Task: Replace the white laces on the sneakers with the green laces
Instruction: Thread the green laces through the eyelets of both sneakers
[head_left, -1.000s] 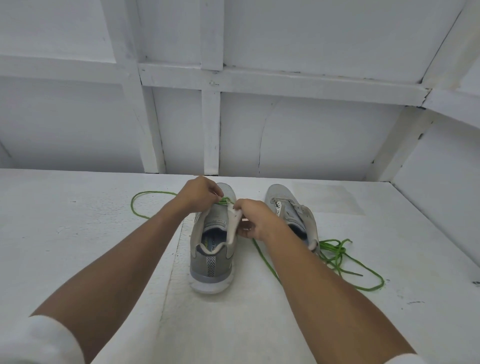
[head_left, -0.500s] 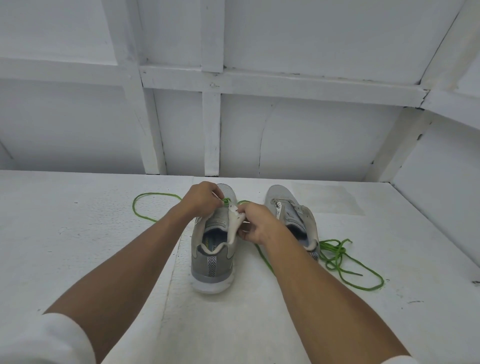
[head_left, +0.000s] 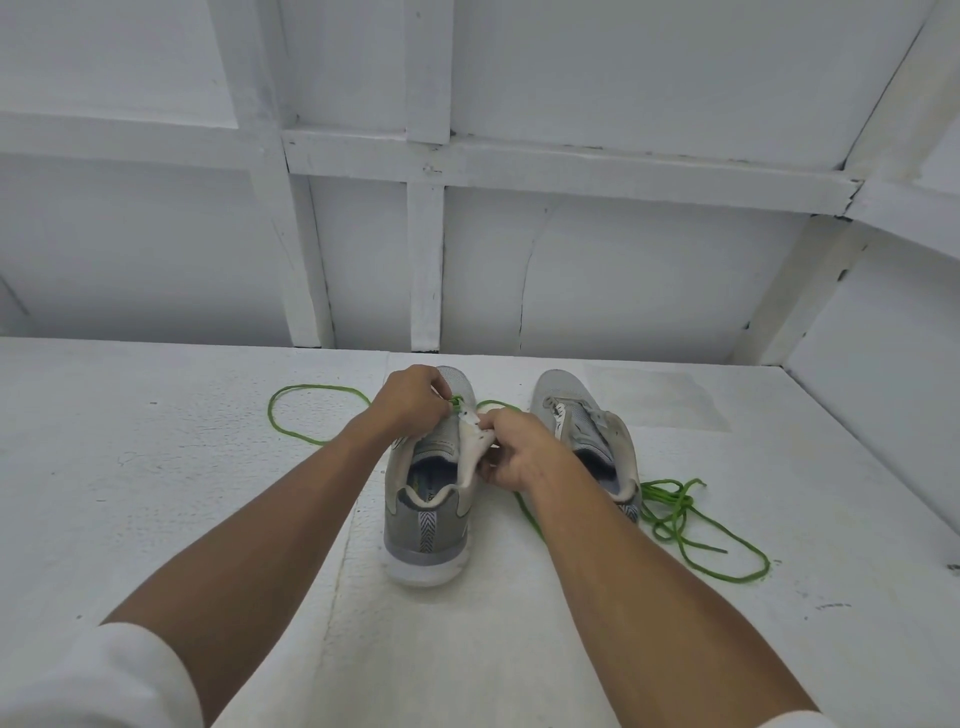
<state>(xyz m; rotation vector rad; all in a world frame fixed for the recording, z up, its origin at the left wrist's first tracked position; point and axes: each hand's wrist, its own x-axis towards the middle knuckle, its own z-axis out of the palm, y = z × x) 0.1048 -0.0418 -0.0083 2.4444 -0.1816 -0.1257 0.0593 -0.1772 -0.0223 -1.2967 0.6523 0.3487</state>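
Left hand (head_left: 410, 400) is seen pinching the green lace (head_left: 457, 402), judged limp, light, best taken near its tip, at the centre-frame sneaker (head_left: 426, 525), itself gripped by the right hand (head_left: 511, 454).

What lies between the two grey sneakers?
In the head view, the right hand and a strand of green lace lie between the sneaker being laced and the other sneaker.

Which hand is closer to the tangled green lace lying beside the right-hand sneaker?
The right hand. It grips the left sneaker, with only the right sneaker between it and the tangled green lace; the left hand pinches the threaded lace farther left.
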